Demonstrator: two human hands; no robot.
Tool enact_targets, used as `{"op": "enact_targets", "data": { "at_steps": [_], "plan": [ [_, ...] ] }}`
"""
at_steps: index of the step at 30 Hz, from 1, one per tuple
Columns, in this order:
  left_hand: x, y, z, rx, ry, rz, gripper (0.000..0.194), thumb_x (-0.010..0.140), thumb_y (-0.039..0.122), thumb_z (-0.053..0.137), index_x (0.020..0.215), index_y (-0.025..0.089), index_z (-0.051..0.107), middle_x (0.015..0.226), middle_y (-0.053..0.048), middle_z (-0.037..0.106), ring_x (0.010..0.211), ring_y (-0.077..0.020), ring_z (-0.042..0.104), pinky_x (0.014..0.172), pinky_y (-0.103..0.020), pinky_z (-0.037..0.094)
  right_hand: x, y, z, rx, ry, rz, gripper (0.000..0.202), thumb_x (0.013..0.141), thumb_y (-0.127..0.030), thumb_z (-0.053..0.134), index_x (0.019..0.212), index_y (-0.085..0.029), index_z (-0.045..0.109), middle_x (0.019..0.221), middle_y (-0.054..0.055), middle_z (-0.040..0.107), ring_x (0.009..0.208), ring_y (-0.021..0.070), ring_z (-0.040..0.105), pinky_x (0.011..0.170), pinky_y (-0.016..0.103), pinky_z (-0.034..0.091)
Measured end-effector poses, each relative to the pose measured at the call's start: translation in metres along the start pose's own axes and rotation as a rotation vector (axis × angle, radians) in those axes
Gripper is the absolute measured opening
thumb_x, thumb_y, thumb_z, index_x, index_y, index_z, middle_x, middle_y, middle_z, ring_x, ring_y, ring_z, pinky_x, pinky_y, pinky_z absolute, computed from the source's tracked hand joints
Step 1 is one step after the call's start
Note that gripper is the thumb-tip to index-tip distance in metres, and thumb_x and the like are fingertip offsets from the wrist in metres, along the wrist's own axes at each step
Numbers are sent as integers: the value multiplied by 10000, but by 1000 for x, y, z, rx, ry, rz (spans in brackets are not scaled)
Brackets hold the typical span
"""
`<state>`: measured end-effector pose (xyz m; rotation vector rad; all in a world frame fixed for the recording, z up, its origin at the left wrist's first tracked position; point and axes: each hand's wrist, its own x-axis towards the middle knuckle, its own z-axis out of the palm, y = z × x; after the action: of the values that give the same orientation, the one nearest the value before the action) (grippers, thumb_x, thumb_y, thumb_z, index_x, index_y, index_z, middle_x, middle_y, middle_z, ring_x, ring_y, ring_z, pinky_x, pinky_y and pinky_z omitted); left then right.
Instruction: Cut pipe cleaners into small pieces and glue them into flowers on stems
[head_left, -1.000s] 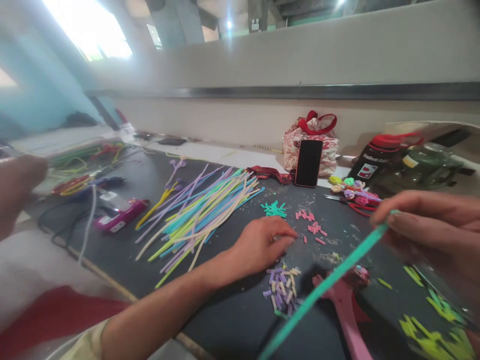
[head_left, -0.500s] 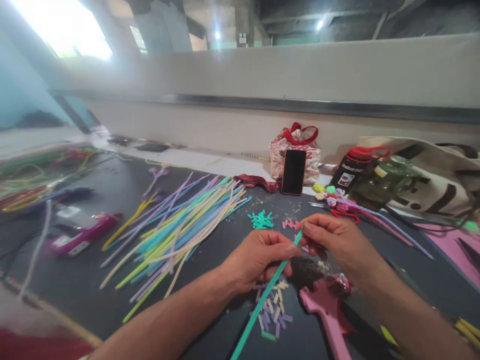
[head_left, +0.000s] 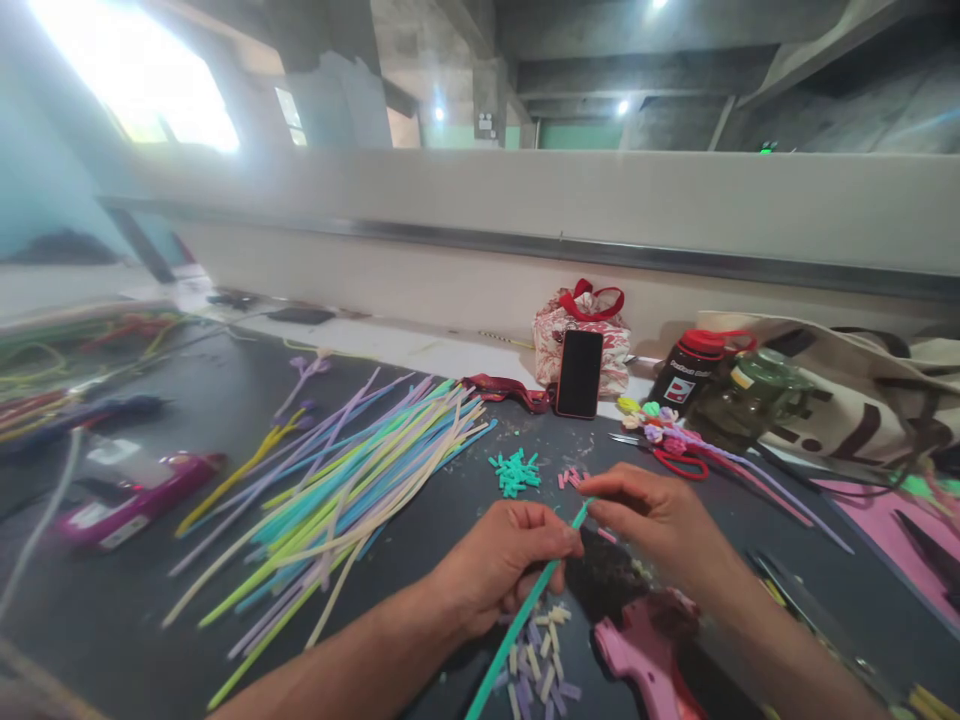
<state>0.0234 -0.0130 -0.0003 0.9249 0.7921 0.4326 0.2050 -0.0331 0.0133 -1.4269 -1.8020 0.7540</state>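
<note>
My left hand (head_left: 510, 560) is closed, thumb against curled fingers, gripping a green pipe cleaner (head_left: 523, 612) near its upper end. My right hand (head_left: 649, 515) has thumb and fingertips pinched together at the tip of the same pipe cleaner. It slants toward the lower edge of view, above the tabletop (head_left: 405, 540), crossing in front of purple and cream pieces (head_left: 546, 662). A pink glue gun (head_left: 646, 650) lies just right of those. Beyond my left hand sits a heap of green pieces (head_left: 514, 473); pink pieces (head_left: 572, 478) lie near my right fingertips. Loose pipe cleaners (head_left: 360, 490) are spread to the left. Farther back, a phone (head_left: 579, 372) stands upright before a patterned bag (head_left: 615, 362); red-handled scissors (head_left: 684, 463) lie to its right.
</note>
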Motion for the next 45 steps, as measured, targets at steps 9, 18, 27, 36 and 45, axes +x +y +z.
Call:
{"op": "enact_targets", "data": {
  "at_steps": [9,18,27,36,45],
  "plan": [
    [5,-4,-3,3,6,-21,189,641,317,606,687,140,558,403,67,503,245,-14,252,269,-168,109,-2,-5,3,-306,-60,-240,199,790,-90,439,834,-177,612,731,16,580,652,122,551,583,225,402],
    [6,-9,-1,2,14,-17,164,620,286,622,633,143,543,391,64,492,250,-18,277,292,-172,133,-3,1,3,-240,-26,-207,226,744,-79,454,791,-198,640,706,-9,616,645,114,570,586,213,404],
    [8,-11,-3,36,18,-12,212,612,332,636,659,144,552,419,68,500,267,-10,258,319,-171,149,-3,6,5,-262,-8,-205,218,723,-87,448,757,-194,635,670,-19,612,596,108,554,550,211,387],
    [8,-11,-2,50,34,-18,198,627,317,629,681,139,563,422,63,514,261,-15,271,289,-170,133,-2,7,8,-264,-7,-226,208,715,-60,449,749,-172,621,678,-6,598,596,103,538,552,206,381],
    [7,0,-4,-3,25,13,239,618,336,654,623,133,527,455,42,560,241,-12,325,264,-147,211,-2,-2,6,-59,-97,-205,241,811,-179,481,1000,-212,627,864,14,653,765,126,585,678,219,436]
  ]
}}
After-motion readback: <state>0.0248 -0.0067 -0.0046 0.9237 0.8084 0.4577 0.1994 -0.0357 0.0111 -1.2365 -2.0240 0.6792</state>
